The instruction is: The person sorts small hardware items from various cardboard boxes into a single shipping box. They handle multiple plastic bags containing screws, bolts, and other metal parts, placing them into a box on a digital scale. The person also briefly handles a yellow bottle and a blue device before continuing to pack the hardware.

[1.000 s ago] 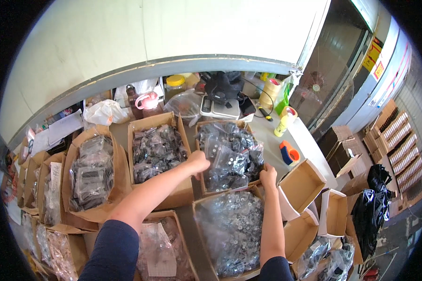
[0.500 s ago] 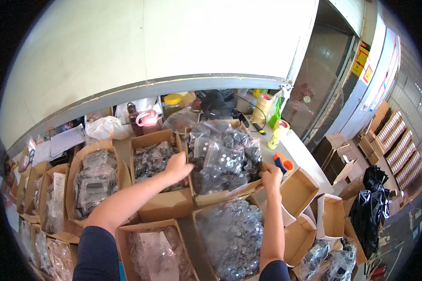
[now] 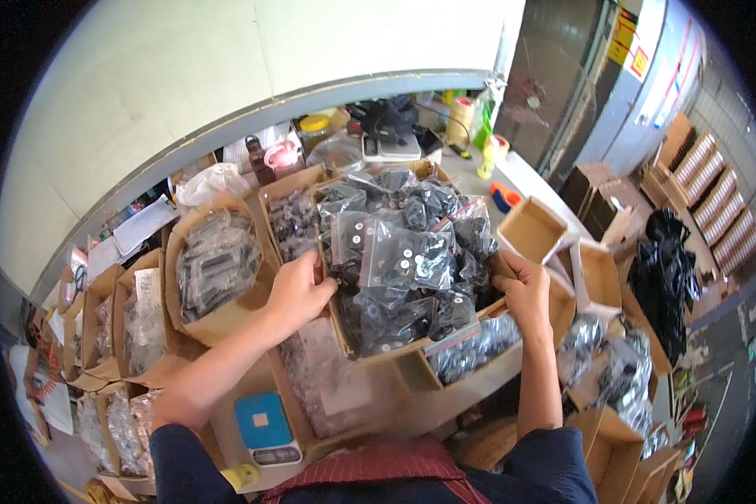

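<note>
Both hands grip an open cardboard box (image 3: 342,334) by its opposite sides. My left hand (image 3: 301,290) closes on the left rim, and my right hand (image 3: 525,287) clasps the right rim with the thumb over the edge. Clear zip bags of black parts with white round spots (image 3: 407,256) fill the box to the top. It looks raised, overlapping a box of clear bags (image 3: 479,344) and a box of pale packets (image 3: 340,391) in front. Fingers under the rims are partly hidden.
Cardboard boxes of bagged parts line the left, including a large one (image 3: 218,260). A blue-topped scale (image 3: 265,424) sits near me. Small empty boxes (image 3: 533,231), an orange-and-blue tape dispenser (image 3: 504,196) and tape rolls (image 3: 459,120) are right. A pink jug (image 3: 281,154) stands behind.
The box of black parts has come toward me, lifted between both hands, and now covers parts of the nearer boxes. My view has tilted down, bringing the scale into sight.
</note>
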`<state>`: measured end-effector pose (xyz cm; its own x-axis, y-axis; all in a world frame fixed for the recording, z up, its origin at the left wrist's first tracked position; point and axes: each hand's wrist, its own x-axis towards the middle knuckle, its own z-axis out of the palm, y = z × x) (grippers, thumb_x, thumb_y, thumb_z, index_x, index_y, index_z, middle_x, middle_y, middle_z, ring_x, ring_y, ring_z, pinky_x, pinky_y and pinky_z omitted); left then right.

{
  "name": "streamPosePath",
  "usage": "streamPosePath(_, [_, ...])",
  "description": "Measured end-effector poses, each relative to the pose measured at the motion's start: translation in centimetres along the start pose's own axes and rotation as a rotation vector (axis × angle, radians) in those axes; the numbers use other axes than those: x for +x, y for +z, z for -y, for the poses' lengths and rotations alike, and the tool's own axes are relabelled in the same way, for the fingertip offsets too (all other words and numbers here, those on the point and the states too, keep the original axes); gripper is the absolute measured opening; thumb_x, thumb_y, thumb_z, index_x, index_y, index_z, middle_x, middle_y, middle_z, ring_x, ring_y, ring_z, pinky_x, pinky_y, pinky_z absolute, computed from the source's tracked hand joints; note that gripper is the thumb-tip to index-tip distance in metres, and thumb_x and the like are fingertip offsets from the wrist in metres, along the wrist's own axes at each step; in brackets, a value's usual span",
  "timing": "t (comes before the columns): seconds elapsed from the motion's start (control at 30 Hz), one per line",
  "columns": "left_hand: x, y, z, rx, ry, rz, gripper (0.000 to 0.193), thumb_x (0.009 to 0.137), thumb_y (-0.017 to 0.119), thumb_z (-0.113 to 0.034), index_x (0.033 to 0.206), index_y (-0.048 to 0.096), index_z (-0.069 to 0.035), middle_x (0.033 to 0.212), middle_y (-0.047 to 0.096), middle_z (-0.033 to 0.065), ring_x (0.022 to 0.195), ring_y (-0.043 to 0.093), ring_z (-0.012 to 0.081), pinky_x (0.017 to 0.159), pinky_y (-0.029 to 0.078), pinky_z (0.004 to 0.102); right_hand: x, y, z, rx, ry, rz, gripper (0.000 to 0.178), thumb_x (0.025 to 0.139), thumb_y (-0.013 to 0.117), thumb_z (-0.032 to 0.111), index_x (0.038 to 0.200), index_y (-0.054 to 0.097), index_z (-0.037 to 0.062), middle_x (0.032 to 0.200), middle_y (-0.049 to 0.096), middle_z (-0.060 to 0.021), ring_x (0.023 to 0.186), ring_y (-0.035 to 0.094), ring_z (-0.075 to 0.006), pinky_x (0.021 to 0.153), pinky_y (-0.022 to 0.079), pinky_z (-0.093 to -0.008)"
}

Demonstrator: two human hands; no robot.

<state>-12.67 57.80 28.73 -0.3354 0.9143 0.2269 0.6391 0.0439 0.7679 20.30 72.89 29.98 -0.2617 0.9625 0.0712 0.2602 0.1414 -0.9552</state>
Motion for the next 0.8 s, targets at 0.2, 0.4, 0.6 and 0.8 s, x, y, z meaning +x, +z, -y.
streamPosePath(0.2, [-7.5, 2.5, 1.6, -0.098, -0.169, 0.112, 0.018, 0.083, 0.068, -0.006, 0.087, 0.054, 0.005, 0.074, 0.067, 0.0155, 0.062, 0.07, 0.023, 0.054, 0.055, 0.0347, -7.7, 0.2, -4.9, -0.078, 0.101, 0.006, 0.046, 0.078, 0.06, -0.008, 0.121, 0.071, 0.0046, 0.087, 0.072, -0.0146, 0.06, 0.07, -0.0188, 0.054, 0.059, -0.0357])
streamPosePath(0.4, [-10.2, 4.4, 5.3, -0.707, -0.584, 0.092, 0.053, 0.087, 0.08, -0.036, 0.119, 0.061, 0.001, 0.102, 0.069, 0.0124, 0.089, 0.071, 0.0229, 0.072, 0.058, 0.0323, -8.1, 0.9, -6.0, -0.635, -0.095, -0.007, 0.061, 0.077, 0.05, 0.002, 0.138, 0.057, 0.006, 0.113, 0.068, -0.0299, 0.109, 0.063, -0.048, 0.097, 0.048, -0.0505])
streamPosePath(0.6, [-13.0, 10.8, 8.8, -1.211, -0.752, 0.18, 0.068, 0.086, 0.07, -0.063, 0.128, 0.062, -0.009, 0.121, 0.064, 0.0057, 0.116, 0.056, 0.0227, 0.09, 0.049, 0.0431, -6.4, -0.1, -8.3, -0.337, 0.168, 0.155, 0.063, 0.08, 0.056, 0.009, 0.143, 0.049, 0.0145, 0.108, 0.068, -0.0272, 0.1, 0.069, -0.0385, 0.09, 0.052, -0.0496])
streamPosePath(0.8, [-13.8, 10.6, 2.9, -1.458, -0.637, -0.008, 0.029, 0.089, 0.059, -0.024, 0.111, 0.064, -0.006, 0.095, 0.068, 0.0071, 0.087, 0.069, 0.0227, 0.078, 0.058, 0.0401, -7.5, -0.2, -8.4, -0.409, -0.064, -0.087, 0.026, 0.069, 0.064, 0.01, 0.091, 0.076, 0.0052, 0.075, 0.069, -0.0214, 0.076, 0.069, -0.0361, 0.073, 0.053, -0.0444])
